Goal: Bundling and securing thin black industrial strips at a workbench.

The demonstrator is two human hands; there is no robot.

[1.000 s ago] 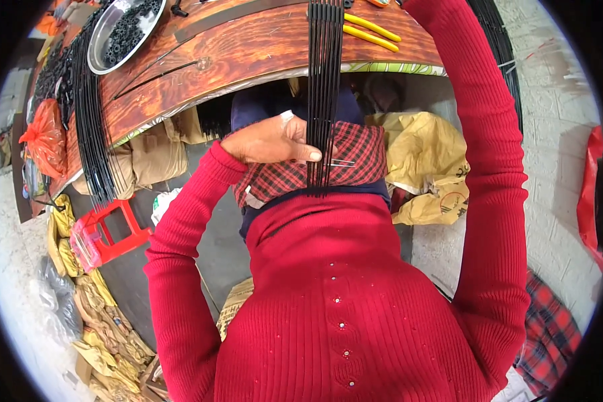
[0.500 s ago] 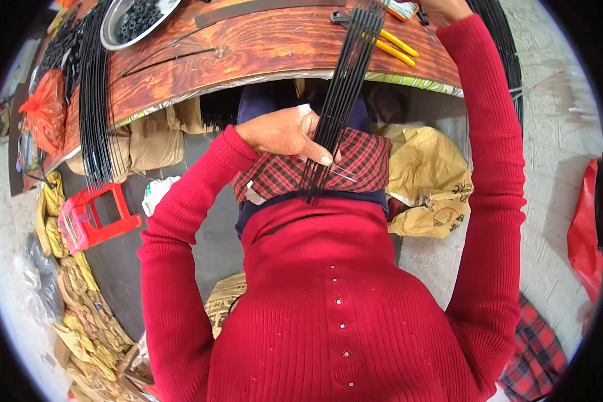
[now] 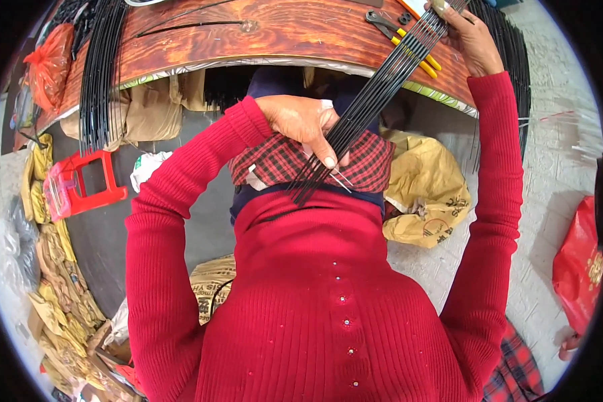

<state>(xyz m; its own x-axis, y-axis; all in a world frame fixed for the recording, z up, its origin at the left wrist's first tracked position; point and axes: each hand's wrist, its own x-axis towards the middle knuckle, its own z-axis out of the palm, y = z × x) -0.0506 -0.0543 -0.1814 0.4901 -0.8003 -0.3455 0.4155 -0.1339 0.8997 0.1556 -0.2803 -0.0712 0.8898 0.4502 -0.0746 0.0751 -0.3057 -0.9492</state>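
A flat bundle of thin black rods (image 3: 375, 100) slants from my lap up to the right, over the table's front edge. My left hand (image 3: 308, 127) is closed round its lower part, thumb on top; the rod ends fan out below it. Two thin pale sticks (image 3: 342, 179) poke out beside that thumb. At the upper end my right hand (image 3: 474, 40) grips the bundle between thumb and fingers. Pliers with yellow handles (image 3: 431, 65) lie on the table, partly covered by the rods. Red-and-black checked cloth (image 3: 275, 161) covers my lap under the left hand.
The wooden table (image 3: 295, 40) curves across the top. More black rods hang over its edge at left (image 3: 100, 74) and right (image 3: 516, 74). A red plastic stool (image 3: 117, 181) stands at left, a tan sack (image 3: 429, 194) right of my lap, a red bag (image 3: 576, 261) far right.
The bundle's upper end has swung right and now tilts more. My right hand has moved right with it; my left hand keeps its grip. The bowl has nearly left the view.
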